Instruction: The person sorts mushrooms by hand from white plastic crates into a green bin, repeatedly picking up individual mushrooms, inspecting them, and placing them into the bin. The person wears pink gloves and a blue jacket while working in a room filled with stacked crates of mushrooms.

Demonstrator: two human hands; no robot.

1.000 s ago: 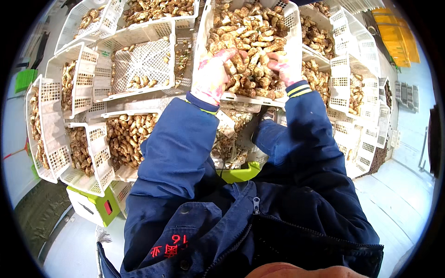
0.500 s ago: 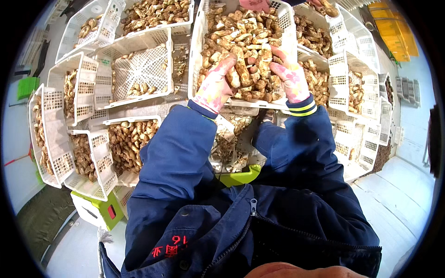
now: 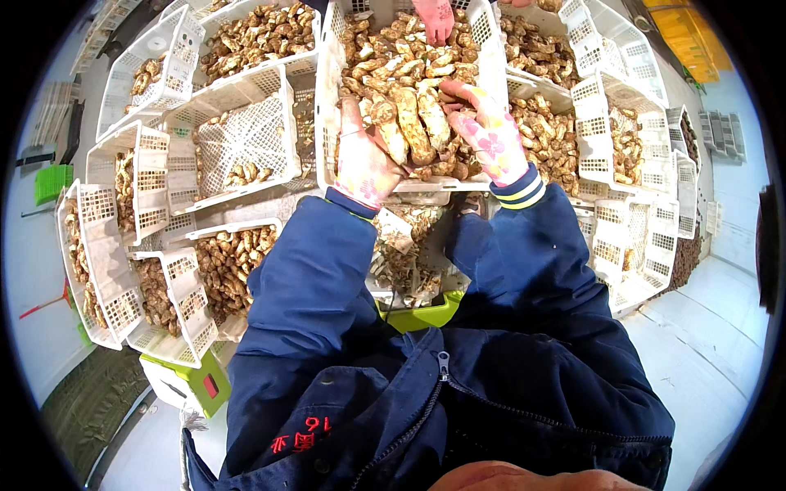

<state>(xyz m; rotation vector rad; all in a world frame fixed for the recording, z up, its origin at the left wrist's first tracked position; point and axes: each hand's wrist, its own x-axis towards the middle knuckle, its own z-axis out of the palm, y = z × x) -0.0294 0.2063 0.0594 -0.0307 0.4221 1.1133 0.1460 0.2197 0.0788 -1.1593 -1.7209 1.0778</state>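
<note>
Lying between the fingers (image 3: 464,92), mushrooms (image 3: 412,127)

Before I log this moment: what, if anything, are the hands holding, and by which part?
Apparently a few long mushrooms, cupped by their sides between the left hand and right hand; any grip underneath is hidden.

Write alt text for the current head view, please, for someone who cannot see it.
A person's gloved left hand holds large mushrooms over a heaped white crate, the right hand close beside them. Another person's hand is at the crate's far end, and more crates of mushrooms stand on both sides.
</note>
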